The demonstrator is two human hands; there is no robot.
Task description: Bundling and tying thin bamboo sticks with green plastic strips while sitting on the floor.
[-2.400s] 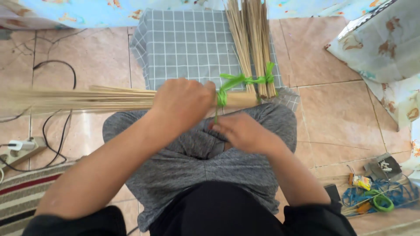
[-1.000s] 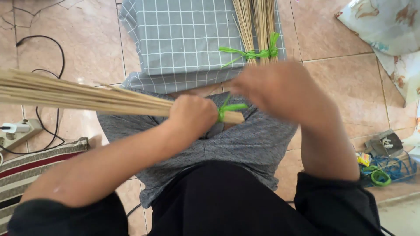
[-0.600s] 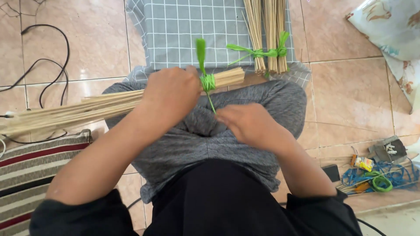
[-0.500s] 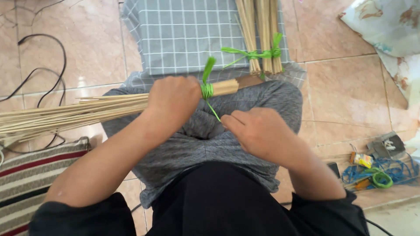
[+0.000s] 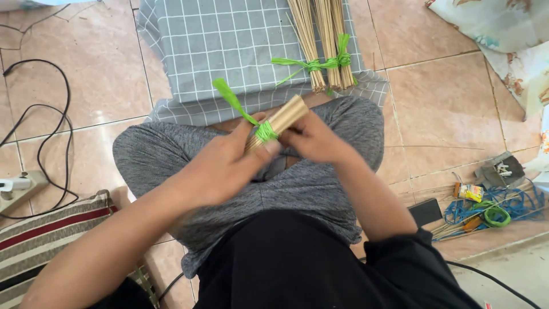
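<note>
Binding step in hand: left hand (image 5: 231, 157) grips the stick bundle (image 5: 280, 119) over the lap, right hand (image 5: 311, 137) pinches the green string (image 5: 264, 131) between them; next calls for cinching, judged.

floor: pinkish-tan tile floor (image 5: 446, 109) from what I'm seeing, glossy with grout lines
top middle: grey checked cloth (image 5: 229, 46) spread flat on the tiles, tied stick bundles (image 5: 320, 40) lying on it
left: black cable (image 5: 54, 143) looping over the tiles, white plug block (image 5: 14, 186) at the edge
bottom left: striped mat (image 5: 40, 240)
right: blue cord tangle (image 5: 503, 206), green tape roll (image 5: 494, 216), small black box (image 5: 424, 210)
top right: patterned fabric (image 5: 503, 40)
</note>
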